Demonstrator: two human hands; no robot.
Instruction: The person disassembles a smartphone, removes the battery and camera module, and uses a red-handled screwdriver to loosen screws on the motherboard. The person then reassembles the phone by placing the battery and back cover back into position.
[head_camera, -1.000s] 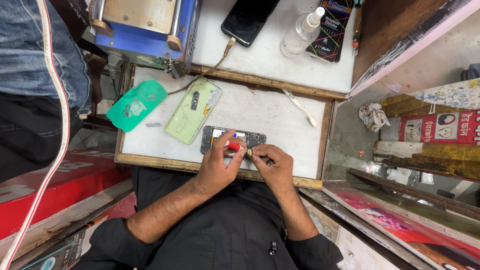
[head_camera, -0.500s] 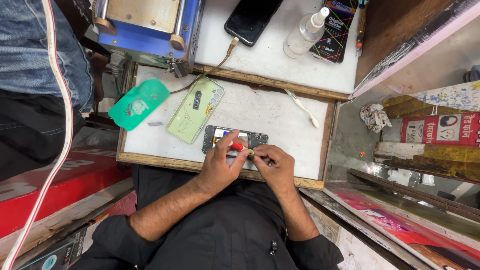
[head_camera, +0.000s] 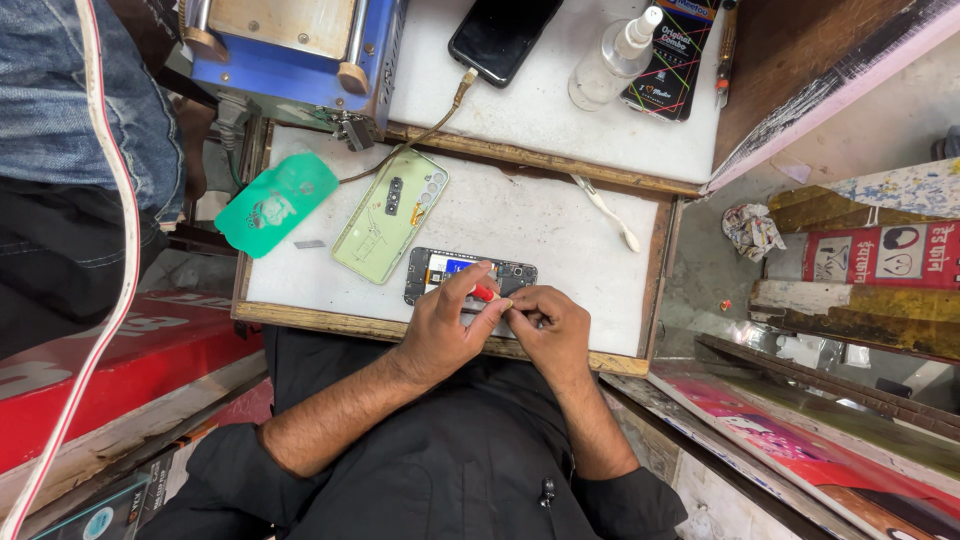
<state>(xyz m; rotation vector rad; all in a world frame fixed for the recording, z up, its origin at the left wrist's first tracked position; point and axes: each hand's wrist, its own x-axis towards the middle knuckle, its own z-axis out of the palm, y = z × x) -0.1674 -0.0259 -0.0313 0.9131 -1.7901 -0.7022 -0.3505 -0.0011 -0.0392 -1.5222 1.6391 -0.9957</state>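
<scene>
Hands are meeting over the opened dark smartphone with exposed circuit board (head_camera: 470, 276), which is lying flat near the bottom edge of the white wooden-framed table (head_camera: 520, 215), at the centre of the frame. The left hand (head_camera: 445, 330) is pinching a small red-tipped tool (head_camera: 482, 293) against the phone's lower edge, and the right hand (head_camera: 550, 330) is curling its fingertips onto the same spot, though I cannot tell whether it is gripping anything of its own.

Judging from this, the main risk is the tool tip slipping off and scraping the bare board, since both hands are crowding 1 small point and hiding it. The phone is also sitting close to the table's near rim, so a hard push could be sliding it toward the lap.

To the upper left, the pale green phone back cover (head_camera: 390, 215) and the green oval card (head_camera: 277, 203) are lying apart from the work. The thin white spudger (head_camera: 605, 212) is resting to the right, and the clear spray bottle (head_camera: 610, 62) is standing well above, near a charging black phone (head_camera: 503, 35).
</scene>
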